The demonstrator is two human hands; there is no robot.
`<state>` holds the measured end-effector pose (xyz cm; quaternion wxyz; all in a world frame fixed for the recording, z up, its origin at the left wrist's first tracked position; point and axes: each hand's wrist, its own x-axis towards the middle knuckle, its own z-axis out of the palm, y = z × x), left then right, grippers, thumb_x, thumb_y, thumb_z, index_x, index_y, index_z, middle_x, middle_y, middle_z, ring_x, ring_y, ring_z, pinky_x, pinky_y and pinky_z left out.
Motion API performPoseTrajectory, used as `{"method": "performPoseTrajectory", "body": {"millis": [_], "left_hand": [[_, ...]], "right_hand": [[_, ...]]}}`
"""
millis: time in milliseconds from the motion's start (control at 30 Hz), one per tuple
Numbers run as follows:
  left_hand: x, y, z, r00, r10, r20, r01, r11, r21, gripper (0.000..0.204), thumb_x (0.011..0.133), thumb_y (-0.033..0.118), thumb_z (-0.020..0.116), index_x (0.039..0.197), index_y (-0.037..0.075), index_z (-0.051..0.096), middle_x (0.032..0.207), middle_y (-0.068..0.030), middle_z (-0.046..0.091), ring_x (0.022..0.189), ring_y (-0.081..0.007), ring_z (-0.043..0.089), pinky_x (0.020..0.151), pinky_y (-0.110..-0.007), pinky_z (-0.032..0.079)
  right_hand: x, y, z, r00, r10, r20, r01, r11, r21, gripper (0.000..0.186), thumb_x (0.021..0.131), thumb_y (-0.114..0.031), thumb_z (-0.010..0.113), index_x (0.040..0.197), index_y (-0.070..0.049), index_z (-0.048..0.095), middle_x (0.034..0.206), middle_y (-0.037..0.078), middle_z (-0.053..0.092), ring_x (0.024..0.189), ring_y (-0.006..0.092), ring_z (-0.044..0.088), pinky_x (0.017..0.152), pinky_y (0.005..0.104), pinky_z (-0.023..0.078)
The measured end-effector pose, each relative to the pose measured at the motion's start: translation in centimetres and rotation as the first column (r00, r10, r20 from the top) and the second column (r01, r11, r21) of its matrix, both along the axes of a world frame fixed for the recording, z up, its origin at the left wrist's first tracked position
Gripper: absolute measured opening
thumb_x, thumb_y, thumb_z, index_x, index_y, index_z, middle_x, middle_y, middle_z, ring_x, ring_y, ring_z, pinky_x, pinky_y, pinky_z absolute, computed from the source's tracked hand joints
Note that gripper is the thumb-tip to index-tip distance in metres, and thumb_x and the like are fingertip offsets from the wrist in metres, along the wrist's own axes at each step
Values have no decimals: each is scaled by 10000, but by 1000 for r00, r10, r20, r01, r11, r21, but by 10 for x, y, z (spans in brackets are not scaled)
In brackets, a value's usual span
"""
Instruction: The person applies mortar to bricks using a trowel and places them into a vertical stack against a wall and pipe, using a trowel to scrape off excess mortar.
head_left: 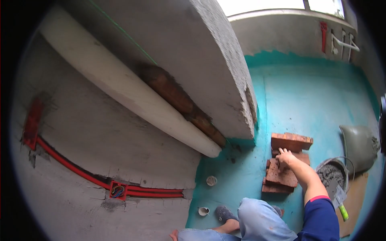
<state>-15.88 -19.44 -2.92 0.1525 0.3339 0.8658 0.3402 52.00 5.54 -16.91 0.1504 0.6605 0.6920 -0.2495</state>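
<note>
A stack of reddish-brown bricks (291, 141) stands on the teal floor, right of centre. My right hand (284, 156) reaches down into it, its fingers bent over the end of a brick (279, 173) on the near part of the stack. That brick rests among the others, and the hand covers part of it. At the lower edge, beside my bent knee, only a small part of my left hand (174, 234) shows; its fingers are mostly out of sight.
Right of the bricks are a bucket of grey mortar (332, 176), a trowel with a green handle (343, 212) and a full sack (359, 146). A white pipe (132, 88) runs along the left wall. Two pipe stubs (204, 211) (211, 180) rise from the floor.
</note>
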Motion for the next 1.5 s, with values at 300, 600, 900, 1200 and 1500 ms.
{"method": "performPoseTrajectory", "body": {"millis": [300, 600, 900, 1200, 1500], "left_hand": [[14, -23, -15, 994, 102, 27, -103, 994, 37, 611, 864, 323, 708, 1294, -25, 448, 1196, -206, 583, 986, -339, 617, 872, -443, 506], [-15, -27, -5, 998, -45, -49, 54, 977, 205, 612, 870, 348, 707, 1266, -47, 457, 1172, -216, 582, 964, -321, 617, 840, -437, 517], [387, 65, 205, -301, -160, 940, 634, 703, 323, 1056, 862, 739, 414, 1484, -62, 119, 1464, -310, 280, 1336, -432, 362, 1078, -545, 325], [466, 26, 158, -484, -188, 855, 444, 789, 425, 681, 893, 513, 509, 1400, 73, 391, 1248, -175, 568, 1067, -356, 596, 913, -494, 501], [482, 20, 91, -678, -244, 694, 391, 680, 621, 797, 818, 471, 596, 1424, 25, 332, 1335, -229, 479, 1203, -437, 491, 1029, -579, 401]], "right_hand": [[-3, 12, 53, 1000, 7, 10, -5, 989, -148, 936, 463, -265, 910, 1323, -206, 547, 1358, 243, 392, 1258, 454, 374, 1000, 500, 439], [77, -111, 153, 931, 78, -357, 122, 856, 503, 1101, 485, -190, 879, 1438, -118, 333, 1284, 276, 366, 1199, 453, 407, 1038, 484, 395], [-4, -188, 384, 738, 599, -312, -143, 590, 795, 816, 664, -68, 765, 1389, -74, 392, 1312, 220, 417, 1167, 397, 467, 989, 435, 414], [-8, -331, 368, 632, 558, -538, -15, 703, 711, 778, 758, -118, 737, 1440, -144, 362, 1407, 245, 349, 1296, 415, 394, 1069, 478, 377], [35, -498, 166, 551, -827, -110, 816, 562, -135, 482, 873, -343, 643, 1130, 46, 523, 1062, 270, 627, 1050, 404, 612, 881, 483, 494]]}}
